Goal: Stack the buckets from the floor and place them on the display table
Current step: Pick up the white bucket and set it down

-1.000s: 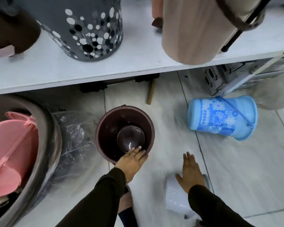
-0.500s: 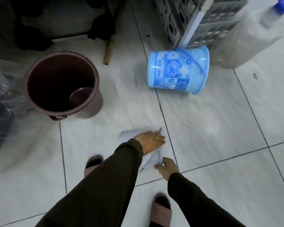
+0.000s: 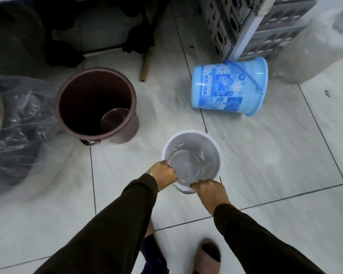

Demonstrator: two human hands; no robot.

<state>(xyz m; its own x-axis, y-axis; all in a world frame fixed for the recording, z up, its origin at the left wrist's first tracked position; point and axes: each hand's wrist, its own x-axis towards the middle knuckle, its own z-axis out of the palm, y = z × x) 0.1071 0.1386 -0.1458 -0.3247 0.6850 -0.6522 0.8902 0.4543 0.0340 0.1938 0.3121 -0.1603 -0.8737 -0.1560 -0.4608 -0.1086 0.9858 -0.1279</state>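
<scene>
Both hands closed on the near rim of the white bucket (image 3: 191, 159), held upright: left hand (image 3: 163, 173), right hand (image 3: 209, 189). Step: gathering for stacking. Maroon bucket (image 3: 96, 103) stood up-left of the hands; next move probably nesting white into it. Blue bucket (image 3: 229, 87) lay tipped beyond-right.

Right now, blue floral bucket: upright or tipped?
Tipped. The blue floral bucket lies on its side on the floor tiles, patterned wall facing up, rim pointing right, handle draped across it near the grey crates.

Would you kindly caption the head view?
Both hands, left hand and right hand, grip white bucket beside maroon bucket.
</scene>
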